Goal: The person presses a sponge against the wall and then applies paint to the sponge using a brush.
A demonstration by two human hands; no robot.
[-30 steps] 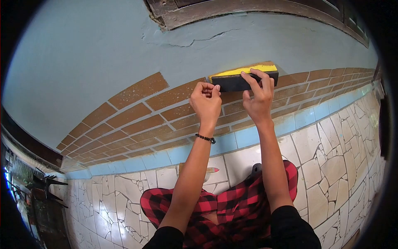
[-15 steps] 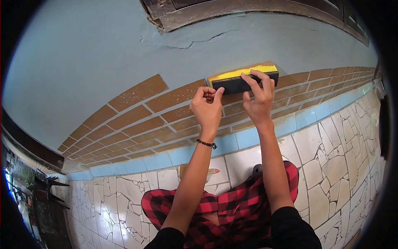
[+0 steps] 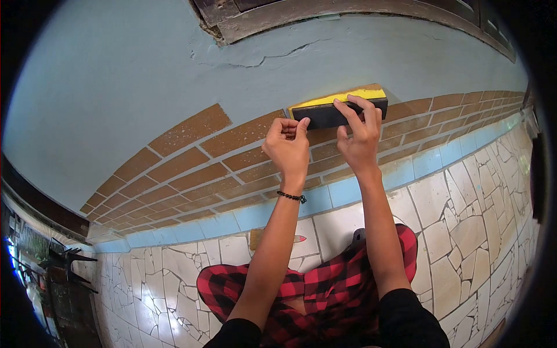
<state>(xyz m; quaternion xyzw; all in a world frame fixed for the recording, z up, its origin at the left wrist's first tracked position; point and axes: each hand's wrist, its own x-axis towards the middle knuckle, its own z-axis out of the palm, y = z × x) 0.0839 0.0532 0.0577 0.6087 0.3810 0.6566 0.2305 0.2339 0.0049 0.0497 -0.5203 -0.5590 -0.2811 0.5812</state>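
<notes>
Grey-blue wall (image 3: 127, 75) fills the upper frame, with brown bricks (image 3: 188, 130) across the middle; pale floor (image 3: 447, 255) spans the bottom. Upper centre, a yellow-and-black block (image 3: 325, 118) lies against the wall. The right hand (image 3: 361, 139) grips it; the left hand (image 3: 288, 149), closed, meets its left end, grip unclear. A brush (image 3: 254, 239) lies lower centre.

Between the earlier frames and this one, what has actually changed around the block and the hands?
Very little. The left hand has edged slightly right at the near left corner of the black-and-yellow block, and its forearm lets a bit more of the brush bristles show. Nothing was visibly taken up or let go. The right hand's fingers stay on the block, which sits against the wall as before.
</notes>
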